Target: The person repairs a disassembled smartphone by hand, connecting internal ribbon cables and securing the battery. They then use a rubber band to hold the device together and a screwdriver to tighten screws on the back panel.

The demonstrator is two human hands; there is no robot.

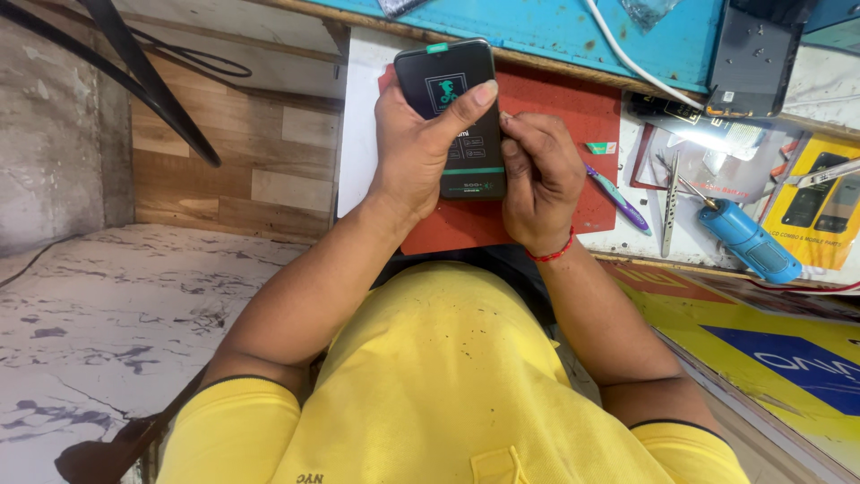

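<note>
From the head camera, a black smartphone point(452, 112) with a protective film carrying green markings is held upright above a red mat point(573, 116) on the table point(358, 134). The left hand point(412, 148) wraps around its left edge, thumb laid diagonally across the screen. The right hand point(537, 175) curls at the phone's right edge, fingertips point(511, 134) pinching at that edge. A blue screwdriver point(748, 240) and tweezers point(670, 206) lie well apart to the right.

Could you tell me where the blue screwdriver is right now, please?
In the head view, the blue screwdriver lies on the bench at the right, beside the tweezers, right of the red mat.
</note>
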